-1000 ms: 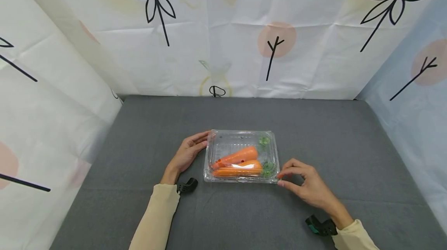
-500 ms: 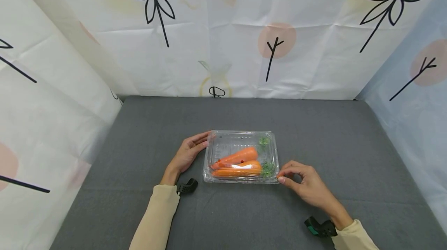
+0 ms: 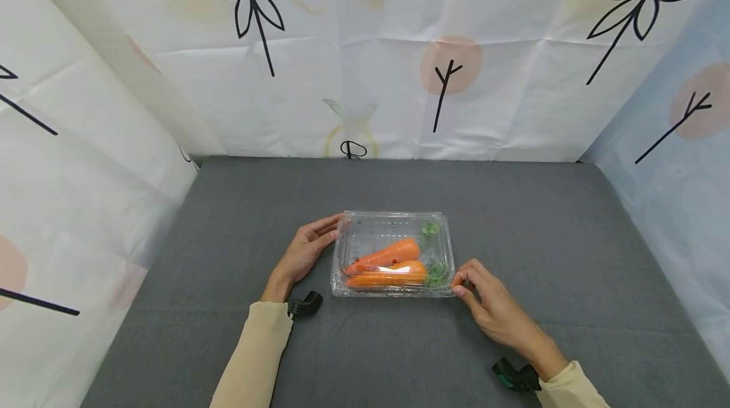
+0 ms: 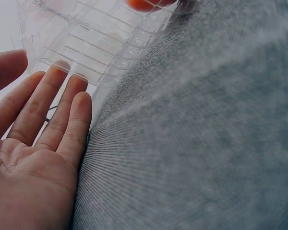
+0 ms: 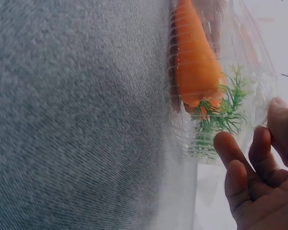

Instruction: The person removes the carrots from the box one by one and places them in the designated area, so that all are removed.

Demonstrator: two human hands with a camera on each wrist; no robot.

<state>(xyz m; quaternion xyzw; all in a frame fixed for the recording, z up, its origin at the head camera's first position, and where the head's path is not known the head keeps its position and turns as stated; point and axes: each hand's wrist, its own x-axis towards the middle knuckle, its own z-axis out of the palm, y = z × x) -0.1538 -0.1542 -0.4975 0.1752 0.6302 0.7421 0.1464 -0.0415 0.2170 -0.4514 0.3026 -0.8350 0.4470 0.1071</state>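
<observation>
1. Here, a plastic clamshell (image 3: 382,229) of carrots (image 3: 393,252) lies about midway between the surface (image 3: 365,357)'s side edges.
2. The left hand (image 3: 302,253) touches the clamshell's left side, fingers straight.
3. The right hand (image 3: 495,306) pinches its near right corner.

Head: I looked forward and down over table (image 3: 399,357) and curtain (image 3: 371,21) from farther back | Left wrist: low, close, past left hand (image 4: 36,158) at clear box (image 4: 101,40) | Right wrist: low, close, past right hand (image 5: 261,187), opposite end | I saw clear box in all three
</observation>
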